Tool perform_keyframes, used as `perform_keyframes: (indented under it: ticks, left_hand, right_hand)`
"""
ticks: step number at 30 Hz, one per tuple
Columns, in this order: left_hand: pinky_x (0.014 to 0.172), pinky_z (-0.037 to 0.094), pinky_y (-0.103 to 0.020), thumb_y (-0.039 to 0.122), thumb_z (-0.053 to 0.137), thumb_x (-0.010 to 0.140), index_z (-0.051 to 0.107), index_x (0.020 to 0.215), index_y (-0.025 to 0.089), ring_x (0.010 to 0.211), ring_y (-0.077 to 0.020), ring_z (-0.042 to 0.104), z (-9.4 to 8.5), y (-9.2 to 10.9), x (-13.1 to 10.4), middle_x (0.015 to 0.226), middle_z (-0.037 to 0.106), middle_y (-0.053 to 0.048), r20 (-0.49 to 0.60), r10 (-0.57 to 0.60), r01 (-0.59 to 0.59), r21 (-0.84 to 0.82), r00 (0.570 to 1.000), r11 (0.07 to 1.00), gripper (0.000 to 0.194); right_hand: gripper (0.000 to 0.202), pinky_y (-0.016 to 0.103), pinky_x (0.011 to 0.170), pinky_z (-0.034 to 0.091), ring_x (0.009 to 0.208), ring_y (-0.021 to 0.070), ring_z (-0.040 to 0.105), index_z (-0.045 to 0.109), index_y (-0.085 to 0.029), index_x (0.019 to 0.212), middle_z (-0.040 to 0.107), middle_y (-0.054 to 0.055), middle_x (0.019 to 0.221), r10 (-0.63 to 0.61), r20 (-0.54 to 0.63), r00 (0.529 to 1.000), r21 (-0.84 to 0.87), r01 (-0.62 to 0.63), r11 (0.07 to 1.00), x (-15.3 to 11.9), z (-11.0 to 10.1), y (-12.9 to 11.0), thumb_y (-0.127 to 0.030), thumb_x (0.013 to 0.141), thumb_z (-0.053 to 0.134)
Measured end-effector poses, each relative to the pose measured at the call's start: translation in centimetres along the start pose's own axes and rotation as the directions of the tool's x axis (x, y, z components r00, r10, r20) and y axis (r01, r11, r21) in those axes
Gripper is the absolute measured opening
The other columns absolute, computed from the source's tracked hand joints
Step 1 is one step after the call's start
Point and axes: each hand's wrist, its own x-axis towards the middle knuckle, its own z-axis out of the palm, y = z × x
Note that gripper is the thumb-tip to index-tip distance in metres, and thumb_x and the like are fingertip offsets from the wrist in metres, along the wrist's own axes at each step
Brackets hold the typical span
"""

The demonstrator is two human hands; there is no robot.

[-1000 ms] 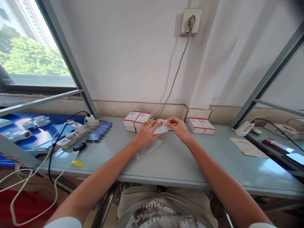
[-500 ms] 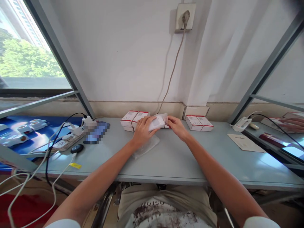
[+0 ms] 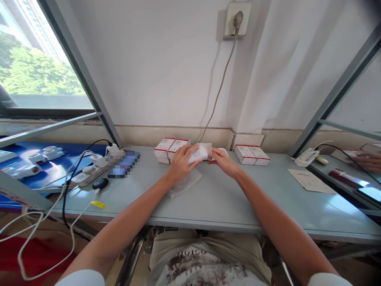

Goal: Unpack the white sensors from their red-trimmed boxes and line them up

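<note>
My left hand (image 3: 180, 163) is closed around a white item in a translucent plastic sleeve (image 3: 200, 153), held just above the desk. The item's exact kind cannot be made out. At the sleeve's right end, my right hand (image 3: 224, 162) pinches the plastic between thumb and fingers. Part of another white object (image 3: 222, 150) shows behind my right hand, mostly hidden. A clear plastic bag (image 3: 187, 184) lies flat below my left wrist. Beside my left hand stand white boxes with red edges (image 3: 165, 150); more such boxes (image 3: 252, 155) sit right of my right hand.
At left are a phone (image 3: 122, 163), a power strip (image 3: 89, 175), a black round device (image 3: 100, 183) and trailing white cables. A paper sheet (image 3: 310, 181) and a white plug-like device (image 3: 306, 157) lie at right. Metal frame posts rise on both sides.
The right hand has closed in on the sleeve's end, its fingers now more curled. The left hand keeps its hold on the wrapped item. The view has shifted slightly.
</note>
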Motion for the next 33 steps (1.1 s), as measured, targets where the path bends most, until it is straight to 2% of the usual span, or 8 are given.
perform_keyframes:
  ticks: [5,8,10,16,20,27,30,33]
  left_hand:
    - [0.114,0.049,-0.049,0.047,0.059,0.109,0.035,0.168,0.03,0.13,-0.0315,0.063,-0.1,0.1,0.0,0.144,0.063,-0.015,0.045,0.005,-0.006,0.003,0.999,1.0,0.066]
    - [0.114,0.049,-0.05,0.058,0.061,0.106,0.017,0.174,0.027,0.135,-0.0331,0.062,0.2,-0.2,-0.1,0.15,0.061,-0.017,0.043,-0.056,0.058,-0.04,0.998,0.998,0.087]
    - [0.114,0.05,-0.05,0.067,0.063,0.102,0.013,0.174,0.025,0.135,-0.0337,0.063,0.3,-0.4,-0.2,0.152,0.061,-0.019,0.037,-0.104,0.107,-0.082,0.994,0.991,0.097]
    - [0.113,0.051,-0.048,0.066,0.056,0.106,0.035,0.165,0.025,0.131,-0.0311,0.065,0.0,-0.5,0.2,0.151,0.062,-0.016,0.064,-0.103,0.108,-0.083,0.993,0.991,0.074]
    - [0.109,0.053,-0.048,0.064,0.053,0.108,0.044,0.159,0.026,0.126,-0.031,0.064,-0.3,-0.2,0.4,0.145,0.065,-0.014,0.062,-0.101,0.104,-0.038,0.993,0.994,0.064]
    - [0.106,0.052,-0.044,0.048,0.049,0.113,0.047,0.156,0.022,0.111,-0.0263,0.065,-0.9,-0.4,0.7,0.12,0.069,-0.011,0.011,-0.094,0.095,-0.028,0.995,0.995,0.05]
    - [0.106,0.051,-0.045,0.045,0.052,0.111,0.049,0.153,0.022,0.111,-0.0268,0.065,-2.0,0.2,1.6,0.123,0.069,-0.011,-0.013,-0.064,0.065,0.012,0.998,0.998,0.048]
    - [0.108,0.049,-0.047,0.043,0.051,0.112,0.051,0.152,0.025,0.114,-0.0284,0.065,-4.0,1.5,2.0,0.124,0.07,-0.01,0.063,-0.107,0.101,0.093,0.992,0.991,0.044]
  right_hand:
    - [0.037,0.031,0.084,0.053,0.086,0.0165,0.054,0.07,-0.023,0.077,0.06,0.0,0.088,-0.042,0.039,0.998,-0.001,0.042,0.999,-0.3,0.1,-0.3,-0.055,0.095,0.069]
    - [0.037,0.028,0.08,0.046,0.082,0.0159,0.049,0.066,-0.022,0.07,0.056,-0.001,0.08,-0.151,-0.003,0.989,-0.108,0.15,0.983,-0.2,0.2,-0.3,-0.049,0.097,0.067]
    - [0.036,0.029,0.081,0.043,0.085,0.0171,0.05,0.066,-0.023,0.069,0.057,0.0,0.082,-0.195,-0.036,0.98,-0.171,0.186,0.968,-0.1,0.3,-0.2,-0.046,0.097,0.066]
    - [0.034,0.032,0.089,0.046,0.102,0.021,0.056,0.072,-0.024,0.075,0.064,0.003,0.098,-0.197,-0.077,0.977,-0.22,0.176,0.96,0.2,0.3,0.5,-0.052,0.095,0.067]
    - [0.034,0.034,0.092,0.051,0.103,0.0204,0.059,0.074,-0.024,0.08,0.064,0.004,0.107,-0.202,-0.206,0.957,-0.151,0.173,0.973,0.8,-0.1,1.1,-0.056,0.091,0.072]
    - [0.041,0.034,0.083,0.063,0.079,0.0158,0.069,0.063,-0.024,0.08,0.058,-0.003,0.078,-0.064,-0.556,0.829,0.294,0.268,0.917,2.0,-1.6,1.7,-0.06,0.081,0.084]
    - [0.048,0.035,0.081,0.066,0.077,0.0173,0.073,0.059,-0.024,0.078,0.057,-0.004,0.074,-0.042,-0.642,0.765,0.33,0.325,0.886,2.2,-2.0,1.9,-0.063,0.077,0.086]
    - [0.049,0.036,0.083,0.067,0.078,0.0175,0.074,0.058,-0.024,0.078,0.057,-0.004,0.074,-0.055,-0.664,0.746,0.312,0.343,0.886,2.4,-2.0,2.1,-0.065,0.078,0.085]
